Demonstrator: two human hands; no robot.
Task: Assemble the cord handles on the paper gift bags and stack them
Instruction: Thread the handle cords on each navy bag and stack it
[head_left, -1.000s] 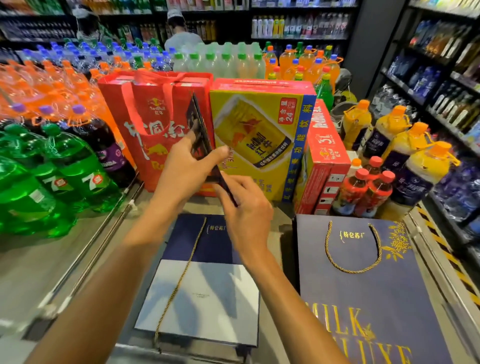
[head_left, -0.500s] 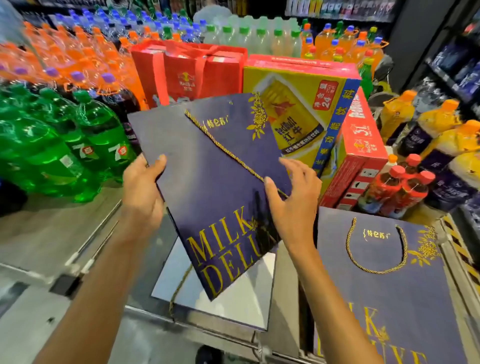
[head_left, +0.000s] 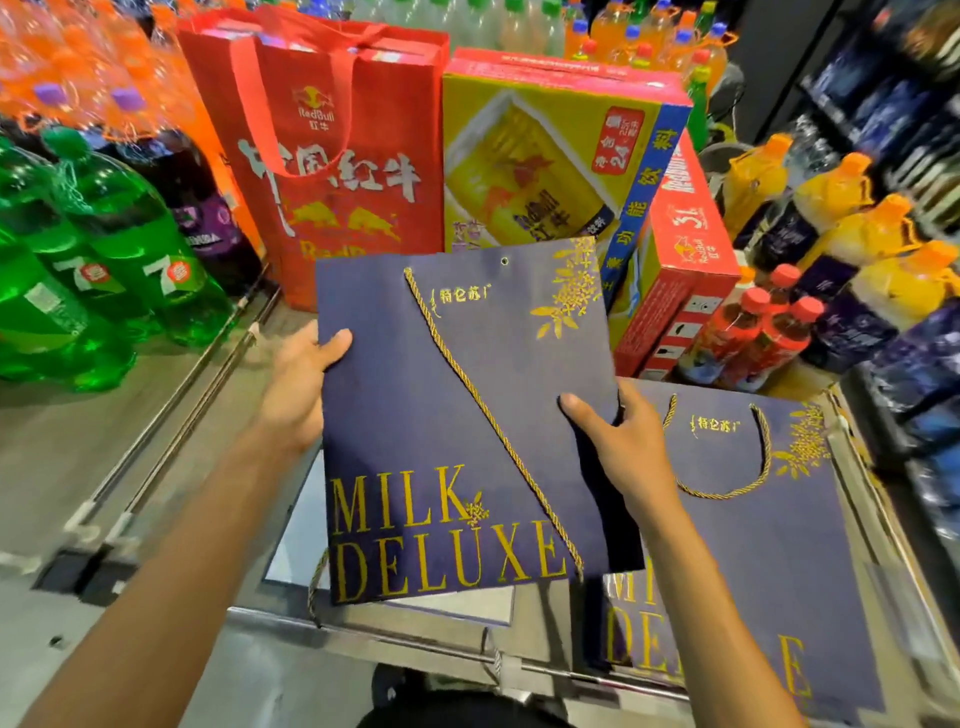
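Now level, no longer tilted: flat navy paper bag (head_left: 441, 415) at frame centre
Left hand (head_left: 298, 387) and right hand (head_left: 623, 447) pinch its side edges; twisted gold cord (head_left: 493, 426) crosses it diagonally

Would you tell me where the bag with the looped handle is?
Head view: the looped-handle bag lies flat at lower right, beside the right hand and held bag, near red-capped bottles.

matt navy paper gift bag (head_left: 415, 415) with shiny gold lettering; twisted gold cord (head_left: 488, 415); glossy plastic bottles (head_left: 104, 270).
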